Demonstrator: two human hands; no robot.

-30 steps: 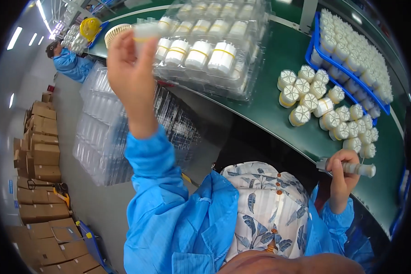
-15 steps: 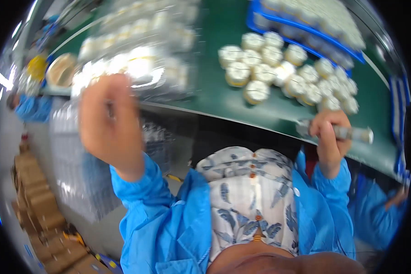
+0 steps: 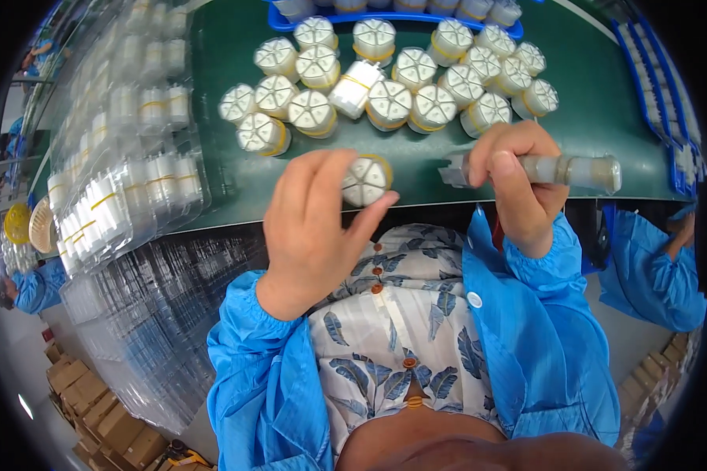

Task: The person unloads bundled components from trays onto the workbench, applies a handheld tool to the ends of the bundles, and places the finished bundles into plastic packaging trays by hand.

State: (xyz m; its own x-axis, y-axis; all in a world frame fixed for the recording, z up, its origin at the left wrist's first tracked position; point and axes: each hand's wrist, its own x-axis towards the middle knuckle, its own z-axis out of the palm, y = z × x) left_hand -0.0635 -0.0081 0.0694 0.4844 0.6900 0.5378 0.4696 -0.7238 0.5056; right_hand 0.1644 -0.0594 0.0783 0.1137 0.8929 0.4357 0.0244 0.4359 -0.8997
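My left hand point(image 3: 310, 228) is closed around a round white bundle point(image 3: 367, 180) of wedge-shaped pieces bound by a yellow rubber band. It is at the near table edge, its segmented end facing up. My right hand point(image 3: 521, 184) grips a clear tube point(image 3: 585, 172), held sideways over the edge. Pale rings show inside the tube, and its left end looks jagged. Beyond both hands, several similar banded bundles point(image 3: 312, 112) stand on the green table point(image 3: 220, 47). One bundle point(image 3: 355, 89) among them lies on its side.
At left, stacked clear plastic trays point(image 3: 153, 184) hold white banded bundles. A blue tray point(image 3: 404, 16) with more pieces is at the far edge, and narrow blue trays point(image 3: 668, 118) stand at right. Cardboard boxes point(image 3: 102, 400) lie on the floor; a person in blue point(image 3: 656, 271) is at right.
My left hand has moved right, from over the clear trays to the near table edge, and now holds a bundle. The right hand still grips the tube. The view has turned.
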